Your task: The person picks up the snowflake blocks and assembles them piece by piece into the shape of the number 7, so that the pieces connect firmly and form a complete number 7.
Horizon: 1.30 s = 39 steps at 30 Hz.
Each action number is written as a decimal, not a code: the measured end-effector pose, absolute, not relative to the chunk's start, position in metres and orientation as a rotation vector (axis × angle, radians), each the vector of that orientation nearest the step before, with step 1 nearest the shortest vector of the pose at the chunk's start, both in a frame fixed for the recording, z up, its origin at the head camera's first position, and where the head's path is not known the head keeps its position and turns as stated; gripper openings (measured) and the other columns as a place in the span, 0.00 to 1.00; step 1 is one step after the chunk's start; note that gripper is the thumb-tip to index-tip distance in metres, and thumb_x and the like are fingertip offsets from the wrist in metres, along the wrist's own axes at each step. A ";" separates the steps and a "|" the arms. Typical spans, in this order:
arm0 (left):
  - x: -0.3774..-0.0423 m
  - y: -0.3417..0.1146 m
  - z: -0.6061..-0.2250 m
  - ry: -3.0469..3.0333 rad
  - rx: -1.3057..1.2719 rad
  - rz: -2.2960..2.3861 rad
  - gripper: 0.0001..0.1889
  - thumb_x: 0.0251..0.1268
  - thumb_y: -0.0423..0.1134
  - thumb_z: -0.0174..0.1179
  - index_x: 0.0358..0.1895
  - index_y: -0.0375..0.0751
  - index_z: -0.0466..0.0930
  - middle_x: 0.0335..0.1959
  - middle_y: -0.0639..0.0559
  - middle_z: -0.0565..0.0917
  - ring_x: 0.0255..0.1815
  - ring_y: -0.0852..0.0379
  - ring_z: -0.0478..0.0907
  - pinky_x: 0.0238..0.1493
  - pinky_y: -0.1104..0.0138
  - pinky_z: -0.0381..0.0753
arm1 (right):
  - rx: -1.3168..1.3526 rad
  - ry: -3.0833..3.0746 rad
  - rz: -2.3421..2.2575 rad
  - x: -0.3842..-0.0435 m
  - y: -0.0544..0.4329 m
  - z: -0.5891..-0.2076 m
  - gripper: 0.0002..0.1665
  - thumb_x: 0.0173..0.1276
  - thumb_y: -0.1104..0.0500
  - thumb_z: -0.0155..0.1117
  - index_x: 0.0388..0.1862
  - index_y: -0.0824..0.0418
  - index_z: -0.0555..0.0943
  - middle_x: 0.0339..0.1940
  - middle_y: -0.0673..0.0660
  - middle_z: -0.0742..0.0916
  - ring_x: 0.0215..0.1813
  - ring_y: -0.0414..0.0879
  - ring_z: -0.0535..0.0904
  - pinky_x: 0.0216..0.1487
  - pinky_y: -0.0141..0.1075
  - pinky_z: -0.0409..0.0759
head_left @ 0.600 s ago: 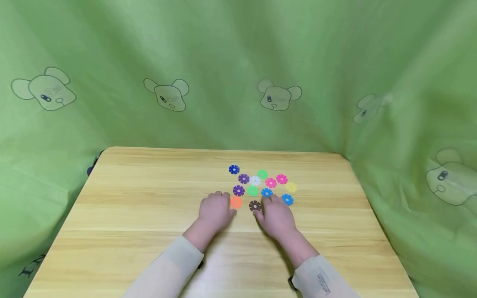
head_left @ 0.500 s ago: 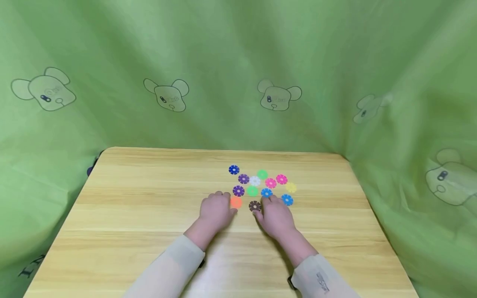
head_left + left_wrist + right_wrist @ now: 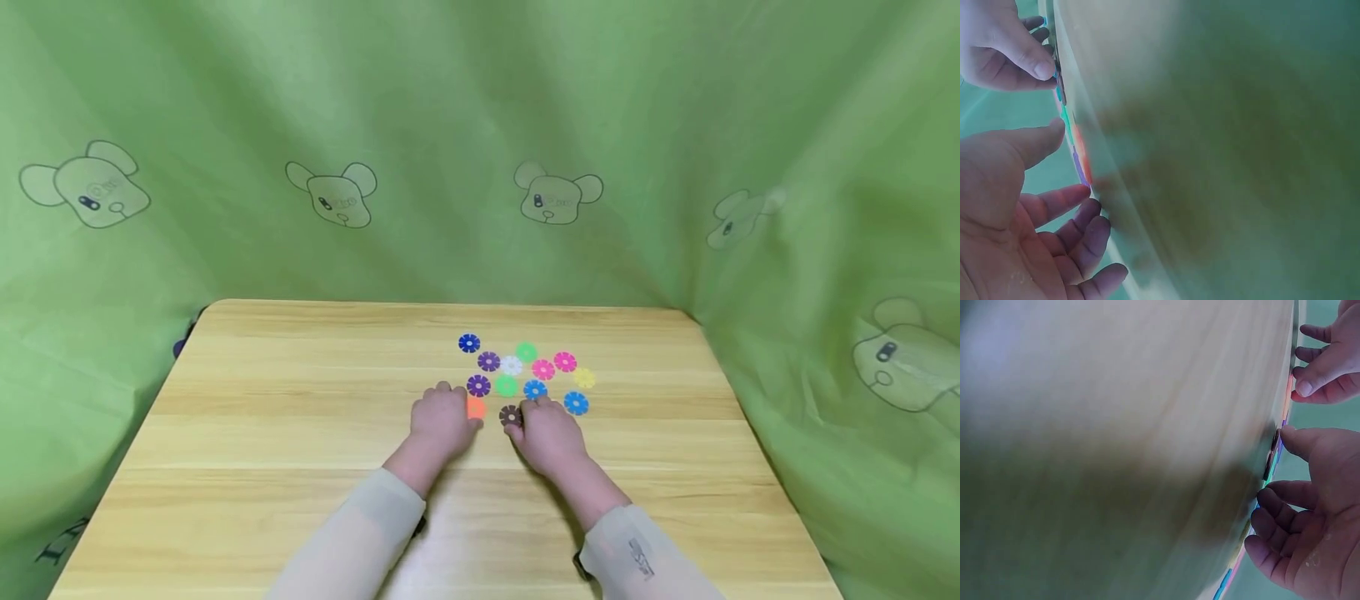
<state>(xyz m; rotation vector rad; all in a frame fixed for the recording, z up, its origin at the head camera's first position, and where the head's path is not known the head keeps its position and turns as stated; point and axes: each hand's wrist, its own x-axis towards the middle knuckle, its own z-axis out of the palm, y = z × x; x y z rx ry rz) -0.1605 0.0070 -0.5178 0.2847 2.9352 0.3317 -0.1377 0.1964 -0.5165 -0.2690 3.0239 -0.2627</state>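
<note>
Thirteen discs [image 3: 506, 386] lie on the table [image 3: 300, 358], the orange one [image 3: 476, 408] between thumb and forefinger of the left hand [image 3: 441, 421], the brown one [image 3: 507, 410] likewise at the right hand [image 3: 551, 435]; whether either is pinched, I cannot tell. Low on the curtain [image 3: 442, 83] at left, dark letters [image 3: 62, 542] look like IN (those on the mouse heads [image 3: 337, 196] are too faint), and the right sleeve [image 3: 637, 546] bears an illegible mark [image 3: 641, 558]. Only the wrist views show palms [image 3: 1004, 250]; only the head view shows the discs' faces.
</note>
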 end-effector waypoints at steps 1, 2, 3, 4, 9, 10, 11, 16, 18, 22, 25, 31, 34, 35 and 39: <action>-0.161 0.008 -0.519 2.936 0.284 0.320 0.36 0.69 0.64 0.67 0.68 0.39 0.80 0.52 0.40 0.83 0.49 0.44 0.81 0.50 0.52 0.85 | -0.269 3.025 -0.260 -0.138 0.196 -0.517 0.30 0.75 0.42 0.70 0.56 0.69 0.84 0.47 0.65 0.86 0.50 0.61 0.84 0.54 0.55 0.85; -0.161 0.009 -0.519 2.936 0.285 0.308 0.36 0.69 0.64 0.66 0.69 0.40 0.80 0.52 0.41 0.83 0.49 0.44 0.81 0.50 0.52 0.86 | -0.269 3.026 -0.255 -0.138 0.196 -0.517 0.30 0.75 0.42 0.69 0.56 0.68 0.84 0.46 0.64 0.86 0.49 0.60 0.83 0.54 0.55 0.85; -0.162 0.009 -0.520 2.938 0.286 0.297 0.37 0.70 0.65 0.66 0.69 0.40 0.79 0.53 0.41 0.83 0.49 0.44 0.81 0.50 0.52 0.85 | -0.269 3.027 -0.254 -0.139 0.196 -0.517 0.29 0.75 0.42 0.70 0.54 0.67 0.84 0.45 0.63 0.86 0.47 0.59 0.83 0.52 0.54 0.85; -0.162 0.010 -0.520 2.939 0.288 0.287 0.36 0.70 0.65 0.66 0.70 0.41 0.79 0.53 0.41 0.83 0.49 0.45 0.81 0.49 0.53 0.85 | -0.272 3.028 -0.248 -0.139 0.196 -0.518 0.29 0.75 0.42 0.70 0.54 0.67 0.85 0.44 0.62 0.86 0.46 0.58 0.83 0.51 0.54 0.85; -0.164 0.012 -0.520 2.946 0.298 0.289 0.33 0.70 0.62 0.67 0.69 0.45 0.80 0.51 0.43 0.83 0.46 0.47 0.80 0.46 0.55 0.85 | -0.275 3.026 -0.241 -0.139 0.194 -0.517 0.28 0.74 0.43 0.71 0.56 0.66 0.86 0.44 0.62 0.86 0.45 0.58 0.83 0.49 0.54 0.86; -0.165 0.013 -0.520 2.948 0.297 0.291 0.32 0.69 0.61 0.68 0.69 0.45 0.81 0.51 0.43 0.83 0.46 0.47 0.80 0.45 0.55 0.85 | -0.275 3.025 -0.237 -0.139 0.193 -0.517 0.29 0.74 0.43 0.71 0.56 0.66 0.86 0.44 0.63 0.86 0.45 0.58 0.83 0.49 0.54 0.86; -0.165 0.013 -0.520 2.949 0.297 0.295 0.31 0.69 0.60 0.69 0.68 0.46 0.81 0.50 0.43 0.83 0.45 0.48 0.80 0.45 0.56 0.85 | -0.273 3.023 -0.238 -0.139 0.193 -0.517 0.28 0.73 0.43 0.72 0.56 0.66 0.86 0.44 0.62 0.86 0.45 0.58 0.83 0.48 0.54 0.86; -0.166 0.015 -0.521 2.949 0.271 0.309 0.30 0.68 0.59 0.71 0.66 0.45 0.83 0.49 0.44 0.82 0.44 0.48 0.80 0.45 0.56 0.85 | -0.249 3.014 -0.259 -0.140 0.191 -0.518 0.27 0.73 0.44 0.73 0.55 0.65 0.86 0.43 0.61 0.84 0.44 0.57 0.83 0.47 0.54 0.87; -0.166 0.016 -0.521 2.945 0.254 0.320 0.31 0.67 0.59 0.71 0.66 0.43 0.82 0.50 0.43 0.83 0.45 0.48 0.80 0.46 0.55 0.86 | -0.231 3.009 -0.288 -0.141 0.191 -0.519 0.25 0.72 0.45 0.73 0.53 0.65 0.86 0.43 0.61 0.84 0.44 0.57 0.83 0.48 0.54 0.87; -0.165 0.017 -0.519 2.941 0.229 0.346 0.34 0.66 0.58 0.72 0.67 0.39 0.81 0.50 0.42 0.83 0.47 0.46 0.81 0.48 0.54 0.86 | -0.195 3.007 -0.364 -0.142 0.191 -0.520 0.23 0.70 0.48 0.76 0.51 0.65 0.85 0.44 0.61 0.83 0.45 0.56 0.82 0.51 0.53 0.86; -0.164 0.016 -0.517 2.937 0.220 0.371 0.35 0.65 0.58 0.73 0.67 0.38 0.80 0.49 0.42 0.84 0.48 0.45 0.83 0.49 0.53 0.86 | -0.174 3.010 -0.423 -0.142 0.192 -0.521 0.22 0.69 0.49 0.77 0.48 0.65 0.84 0.44 0.60 0.83 0.45 0.55 0.81 0.51 0.52 0.86; -0.165 0.012 -0.516 2.899 0.184 0.525 0.35 0.63 0.52 0.77 0.70 0.40 0.78 0.49 0.44 0.87 0.47 0.44 0.86 0.47 0.53 0.87 | -0.132 3.001 -0.511 -0.142 0.194 -0.521 0.21 0.67 0.49 0.79 0.46 0.63 0.82 0.40 0.56 0.83 0.43 0.53 0.82 0.49 0.50 0.87; -0.166 0.010 -0.517 2.879 0.165 0.611 0.34 0.62 0.49 0.77 0.70 0.41 0.78 0.50 0.45 0.89 0.47 0.45 0.87 0.45 0.54 0.87 | -0.102 2.988 -0.559 -0.142 0.195 -0.519 0.22 0.66 0.50 0.80 0.48 0.62 0.81 0.40 0.56 0.85 0.43 0.54 0.84 0.49 0.52 0.87; -0.167 0.010 -0.516 2.876 0.160 0.637 0.33 0.62 0.48 0.77 0.68 0.42 0.79 0.50 0.45 0.89 0.47 0.45 0.87 0.44 0.54 0.87 | -0.093 2.983 -0.576 -0.141 0.196 -0.519 0.22 0.66 0.50 0.80 0.48 0.62 0.81 0.41 0.56 0.85 0.43 0.54 0.84 0.49 0.52 0.87; -0.166 0.007 -0.513 2.886 0.157 0.696 0.22 0.68 0.45 0.73 0.61 0.44 0.83 0.44 0.47 0.90 0.41 0.47 0.87 0.39 0.56 0.87 | -0.073 2.975 -0.630 -0.140 0.200 -0.518 0.23 0.65 0.52 0.81 0.50 0.62 0.81 0.42 0.57 0.88 0.45 0.56 0.86 0.50 0.53 0.87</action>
